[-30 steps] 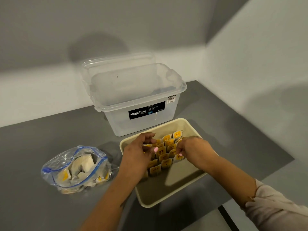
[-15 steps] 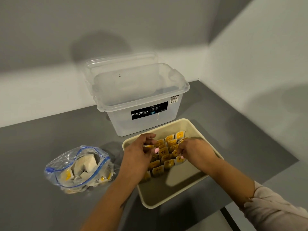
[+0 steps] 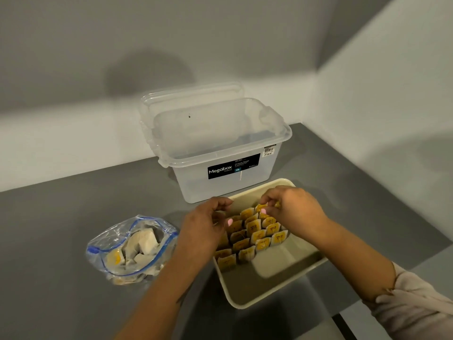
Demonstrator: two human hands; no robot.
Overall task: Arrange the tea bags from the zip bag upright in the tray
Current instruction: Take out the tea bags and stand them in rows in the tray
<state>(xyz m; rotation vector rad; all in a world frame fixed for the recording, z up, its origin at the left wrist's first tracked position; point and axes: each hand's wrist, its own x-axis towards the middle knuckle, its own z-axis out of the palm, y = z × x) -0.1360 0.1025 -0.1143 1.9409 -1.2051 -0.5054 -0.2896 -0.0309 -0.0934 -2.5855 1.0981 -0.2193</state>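
A cream tray (image 3: 282,288) lies on the grey table, with several yellow-tagged tea bags (image 3: 257,236) standing upright in rows in its far half. My right hand (image 3: 291,209) is over the far rows and pinches the top of a tea bag there. My left hand (image 3: 206,227) curls over the tray's left edge, its fingers at the leftmost tea bags, which it partly hides. A clear zip bag (image 3: 132,249) with a blue seal lies to the left, open and still holding several tea bags.
A clear Megabox storage box (image 3: 220,153) stands open just behind the tray, its lid leaning behind it against the wall. Walls close the table at the back and right. The table's near edge runs at the lower right.
My right hand has moved from the near right rows to the far rows. My left hand has stayed at the left side of the tea bags.
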